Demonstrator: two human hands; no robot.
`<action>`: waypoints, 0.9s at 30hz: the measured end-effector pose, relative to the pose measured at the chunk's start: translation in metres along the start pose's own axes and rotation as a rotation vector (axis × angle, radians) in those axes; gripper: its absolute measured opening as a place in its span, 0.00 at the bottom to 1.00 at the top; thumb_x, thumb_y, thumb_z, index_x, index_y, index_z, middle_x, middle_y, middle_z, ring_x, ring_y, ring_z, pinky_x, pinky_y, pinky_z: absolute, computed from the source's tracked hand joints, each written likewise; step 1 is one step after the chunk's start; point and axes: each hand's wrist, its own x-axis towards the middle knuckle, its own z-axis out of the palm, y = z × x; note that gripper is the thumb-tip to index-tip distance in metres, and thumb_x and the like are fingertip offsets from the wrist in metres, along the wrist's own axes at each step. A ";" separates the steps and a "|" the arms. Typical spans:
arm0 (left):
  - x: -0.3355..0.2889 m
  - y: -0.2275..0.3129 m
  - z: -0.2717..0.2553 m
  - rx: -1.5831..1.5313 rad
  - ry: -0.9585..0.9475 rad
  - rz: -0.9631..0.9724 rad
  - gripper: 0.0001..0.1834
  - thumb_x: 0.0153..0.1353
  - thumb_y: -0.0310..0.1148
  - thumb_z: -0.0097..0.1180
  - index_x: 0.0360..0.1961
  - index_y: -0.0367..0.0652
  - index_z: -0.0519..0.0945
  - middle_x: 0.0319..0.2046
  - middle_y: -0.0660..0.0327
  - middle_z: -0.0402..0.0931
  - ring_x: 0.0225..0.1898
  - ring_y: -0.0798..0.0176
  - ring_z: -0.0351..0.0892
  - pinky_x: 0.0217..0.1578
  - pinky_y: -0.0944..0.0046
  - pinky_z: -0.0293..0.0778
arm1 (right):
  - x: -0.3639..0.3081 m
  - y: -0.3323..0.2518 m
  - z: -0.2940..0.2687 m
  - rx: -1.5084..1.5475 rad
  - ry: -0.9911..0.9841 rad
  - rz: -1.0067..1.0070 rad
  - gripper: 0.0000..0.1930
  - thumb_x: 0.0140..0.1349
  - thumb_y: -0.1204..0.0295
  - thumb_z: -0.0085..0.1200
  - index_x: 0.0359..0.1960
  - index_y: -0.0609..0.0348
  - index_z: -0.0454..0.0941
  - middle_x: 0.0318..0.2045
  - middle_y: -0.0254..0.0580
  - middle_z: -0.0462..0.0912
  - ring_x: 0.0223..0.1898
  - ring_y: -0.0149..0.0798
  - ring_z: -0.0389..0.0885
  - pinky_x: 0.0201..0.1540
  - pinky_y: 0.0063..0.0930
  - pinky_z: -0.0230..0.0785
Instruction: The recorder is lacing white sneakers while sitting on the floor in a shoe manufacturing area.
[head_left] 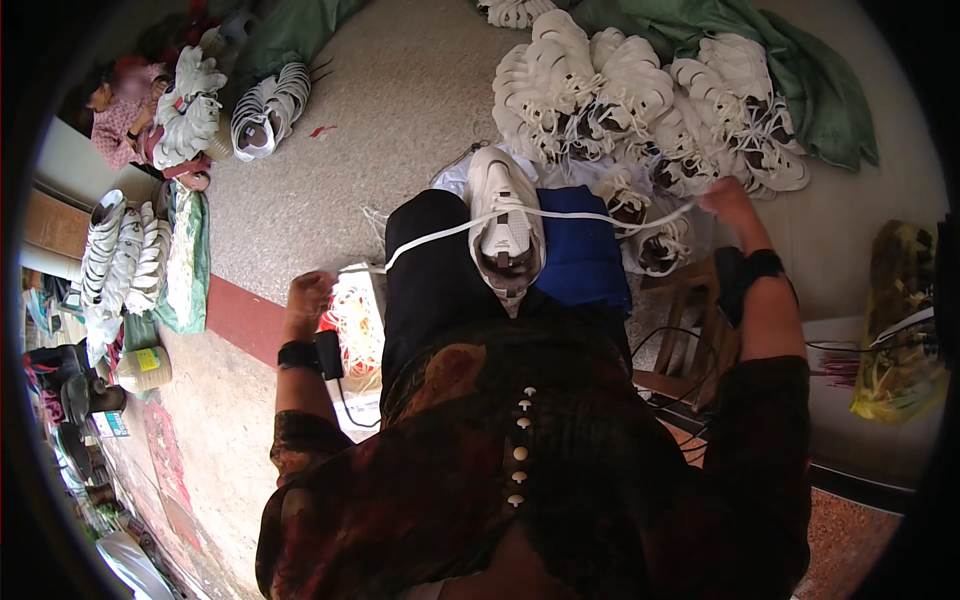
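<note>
A white shoe upper [505, 185] lies across my lap between my thighs, its toe pointing away from me. A white shoelace [430, 237] crosses its front and stretches out to both sides. Out to the left, my left hand [310, 298] is closed at the lace's left end; its fingertips are small and blurred. My right hand [733, 207], farther forward on the right, is closed on the other end of the lace. Both hands are well apart from the shoe upper.
Piles of white shoe uppers [560, 85] lie ahead to the right beside green cloth [825, 100]. A box of laces [357, 325] stands by my left leg, a wooden stool [690, 350] to my right. Another person [125, 115] sits far left near more stacked uppers [130, 250].
</note>
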 end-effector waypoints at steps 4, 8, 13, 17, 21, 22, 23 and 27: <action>-0.010 0.070 0.113 -0.077 -0.546 0.081 0.07 0.54 0.33 0.58 0.28 0.41 0.78 0.21 0.64 0.77 0.19 0.75 0.74 0.17 0.80 0.66 | -0.029 -0.142 0.148 0.553 -0.543 -0.077 0.05 0.52 0.77 0.53 0.22 0.65 0.73 0.19 0.41 0.76 0.19 0.31 0.76 0.22 0.19 0.66; 0.014 0.101 0.188 0.050 -0.576 0.135 0.02 0.51 0.26 0.57 0.24 0.40 0.78 0.21 0.66 0.76 0.24 0.74 0.74 0.28 0.75 0.69 | -0.006 -0.138 0.242 0.540 -0.172 -0.228 0.06 0.52 0.81 0.49 0.18 0.66 0.71 0.25 0.42 0.78 0.27 0.31 0.77 0.29 0.22 0.69; 0.032 0.083 0.202 0.045 -0.449 0.285 0.07 0.48 0.26 0.60 0.18 0.38 0.75 0.16 0.70 0.69 0.19 0.76 0.63 0.22 0.73 0.62 | -0.012 -0.155 0.260 0.600 0.040 -0.209 0.04 0.46 0.81 0.56 0.19 0.68 0.75 0.17 0.35 0.75 0.20 0.26 0.69 0.25 0.22 0.63; 0.037 0.072 0.205 0.087 -0.410 0.366 0.08 0.48 0.27 0.59 0.17 0.38 0.74 0.15 0.70 0.68 0.19 0.76 0.61 0.22 0.73 0.60 | -0.011 -0.156 0.258 0.625 -0.016 -0.099 0.04 0.45 0.80 0.58 0.20 0.67 0.75 0.17 0.35 0.74 0.21 0.26 0.68 0.25 0.22 0.62; 0.036 0.071 0.204 0.138 -0.395 0.381 0.08 0.49 0.27 0.59 0.17 0.38 0.74 0.15 0.71 0.67 0.19 0.76 0.60 0.21 0.73 0.59 | -0.014 -0.159 0.270 0.106 0.148 -0.264 0.02 0.44 0.77 0.54 0.20 0.64 0.75 0.19 0.45 0.76 0.22 0.42 0.74 0.28 0.33 0.67; 0.036 0.070 0.203 0.150 -0.386 0.384 0.08 0.49 0.27 0.58 0.17 0.38 0.74 0.15 0.71 0.67 0.19 0.77 0.60 0.21 0.73 0.59 | -0.018 -0.165 0.274 -0.157 0.285 -0.355 0.02 0.44 0.76 0.53 0.19 0.62 0.75 0.19 0.49 0.76 0.23 0.48 0.75 0.29 0.38 0.68; 0.034 0.070 0.204 0.152 -0.387 0.384 0.08 0.49 0.27 0.58 0.17 0.38 0.74 0.15 0.71 0.67 0.19 0.77 0.60 0.21 0.73 0.59 | -0.021 -0.168 0.276 -0.157 0.310 -0.368 0.03 0.42 0.75 0.51 0.19 0.61 0.74 0.20 0.52 0.75 0.26 0.57 0.74 0.31 0.44 0.68; 0.021 0.075 0.209 0.063 -0.298 0.442 0.08 0.50 0.26 0.57 0.17 0.38 0.74 0.14 0.71 0.66 0.18 0.77 0.59 0.20 0.73 0.59 | -0.015 -0.169 0.273 -0.102 0.264 -0.344 0.02 0.43 0.76 0.51 0.18 0.62 0.73 0.18 0.53 0.74 0.24 0.55 0.73 0.27 0.41 0.65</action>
